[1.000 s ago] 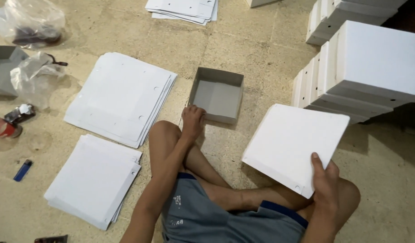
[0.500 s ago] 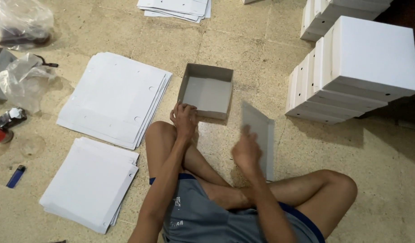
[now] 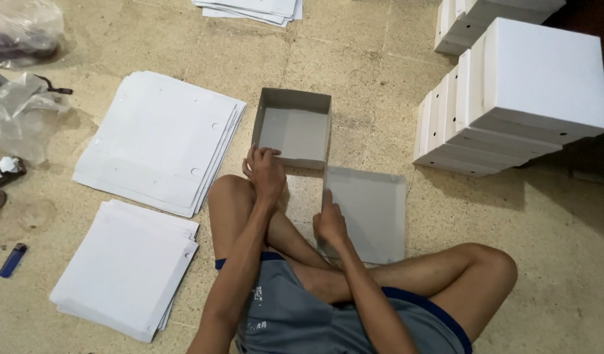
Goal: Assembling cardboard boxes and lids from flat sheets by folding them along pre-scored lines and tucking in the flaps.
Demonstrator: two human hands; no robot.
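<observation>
The pale speckled tile floor (image 3: 380, 72) carries everything here, and the person sits cross-legged on it. To the right stands the tall stack of finished white cardboard boxes (image 3: 511, 105), some on edge, one flat on top. Left of the knees lie two piles of flat white die-cut cardboard sheets with small punched holes: the bigger pile (image 3: 161, 141) further off, the smaller pile (image 3: 125, 269) nearer. A third pile of sheets (image 3: 249, 8) shows at the top edge. Crumpled clear plastic bags (image 3: 17, 115) sit at the far left.

Just ahead of the left knee is the open grey-lined square cardboard box tray (image 3: 293, 128), upright, hollow side up. Beside it, nearer the right leg and seemingly apart from it, lies the shallow grey-lined cardboard lid (image 3: 367, 210), also hollow side up and flat on the floor.

The left hand (image 3: 266, 174) rests with curled fingers on the near left corner of the box tray, touching its wall rather than clamped round it. The right hand (image 3: 329, 223) presses on the lid's near left edge, fingers bent over the rim; whether it truly pinches the wall I cannot tell.

Both pieces look light, thin and fairly stiff, yet easy to crease; they are best taken by a folded wall or corner, not the flat middle.

A small blue lighter (image 3: 12, 259) lies at the far left
</observation>
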